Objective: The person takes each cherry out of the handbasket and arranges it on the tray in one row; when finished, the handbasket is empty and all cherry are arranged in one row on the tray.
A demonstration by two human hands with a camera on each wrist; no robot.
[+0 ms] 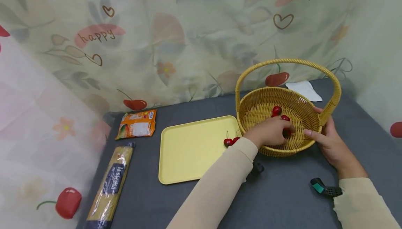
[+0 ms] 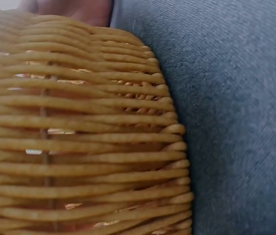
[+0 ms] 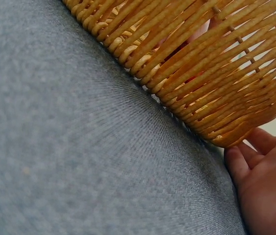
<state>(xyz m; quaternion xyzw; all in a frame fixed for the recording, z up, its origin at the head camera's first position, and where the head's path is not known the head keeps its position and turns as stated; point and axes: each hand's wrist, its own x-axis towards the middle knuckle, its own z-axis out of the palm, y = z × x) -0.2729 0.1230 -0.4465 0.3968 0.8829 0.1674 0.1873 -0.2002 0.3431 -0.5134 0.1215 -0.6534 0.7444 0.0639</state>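
A round woven wicker basket (image 1: 276, 150) with a tall arched handle stands at the right of the table, red cherries (image 1: 277, 110) inside it. My left hand (image 1: 271, 130) reaches over the near rim, fingers curled down round a cherry that is mostly hidden beneath them. The right hand (image 1: 329, 145) grips the basket's right side by the handle's foot, thumb over the rim and fingers outside. In the right wrist view, fingertips (image 3: 236, 159) of that hand touch the wicker wall low down. Wicker fills much of the left wrist view, with a bit of the left hand (image 2: 74, 10) above it.
Left of the basket lies a pale yellow tray (image 1: 188, 145), with cherries (image 1: 228, 142) at its right edge, partly behind the left sleeve. Farther left are an orange packet (image 1: 137, 124) and a long pasta pack (image 1: 111, 183). Behind the basket lies a white cloth (image 1: 304, 90).
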